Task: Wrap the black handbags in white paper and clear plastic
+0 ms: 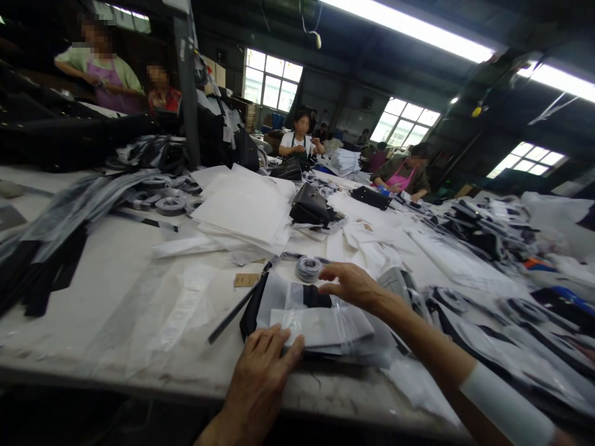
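Observation:
My left hand (260, 368) lies near the table's front edge, fingers together and pressed on the near corner of a clear zip bag (325, 328). The bag rests on a stack of similar bags with a black strap (253, 306) folded inside. Further back, my right hand (351, 285) hovers over the far edge of that stack, its fingers curled and pinched together; what they hold is hidden. A small grey coil of cord (308, 268) sits just left of its fingertips.
Stacks of white sheets (244, 210), a black handbag (310, 205), rolled straps (170, 204) and bagged straps (488, 310) cover the long table (93, 279). A brown tag (246, 280) lies nearby. Other people work at the far end and at the left.

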